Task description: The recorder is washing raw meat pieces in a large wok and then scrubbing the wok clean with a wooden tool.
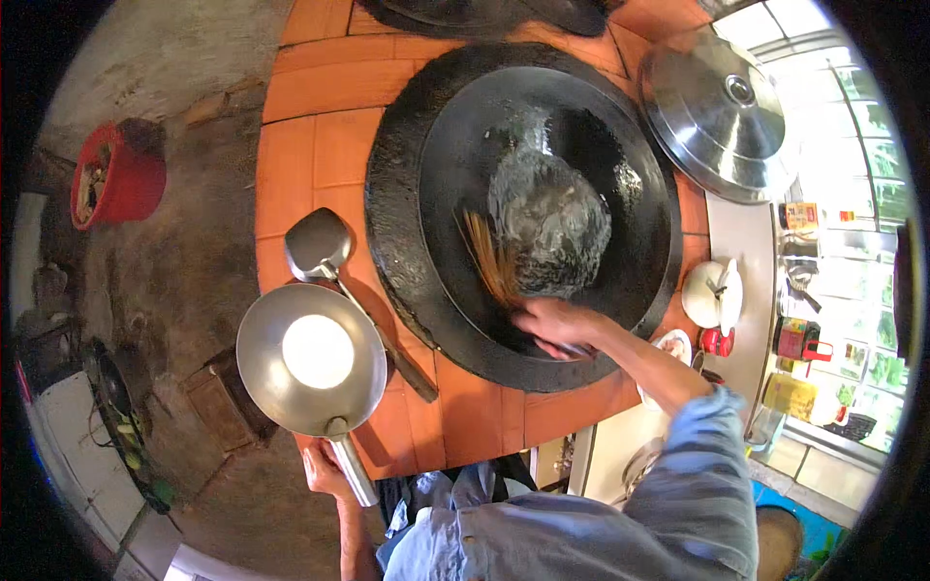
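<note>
My right hand (556, 327) is closed around a bamboo wok brush (490, 258), whose bristles fan out against the wall of a large black wok (458, 138). Swirling water (552, 218) lies in the bottom of the wok, next to the brush. My left hand (325, 472) is at the front left corner of the orange tiled stove (472, 414), beside the metal handle of a wok ladle (261, 363). The handle hides some of its fingers, so whether it grips anything is unclear. A wok spatula (320, 243) with a dark wooden grip lies partly under the ladle.
A domed steel lid (716, 123) leans at the back right. Along the right side are a white lidded pot (705, 294), a red-lidded jar (716, 341), and several bottles by the window. A red bucket (123, 178) stands on the floor to the left.
</note>
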